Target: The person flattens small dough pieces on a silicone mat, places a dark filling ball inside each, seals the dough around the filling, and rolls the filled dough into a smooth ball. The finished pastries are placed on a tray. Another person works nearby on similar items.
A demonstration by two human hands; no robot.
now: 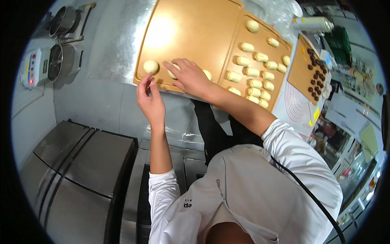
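Observation:
My right hand (pixel 192 76) reaches over the near edge of a gold baking tray (pixel 195 33). Its thumb and fingers are around a pale dough ball (pixel 173 73), partly hidden beneath them. To its left, my left hand (pixel 150 99) is raised with loosely curled fingers and nothing visible in it. The left fingertips are close to another smooth dough ball (pixel 150 66); whether they touch it I cannot tell. A third dough ball (pixel 207 74) shows partly behind my right wrist.
A second gold tray (pixel 224 73) adjoins on the right, holding several rolled dough pieces (pixel 252 72) and one dough ball (pixel 252 26). Farther right, dark round pieces (pixel 317 76) lie on a board (pixel 300 68). A spray can (pixel 313 24) lies behind; steel cabinets (pixel 97 161) stand lower left.

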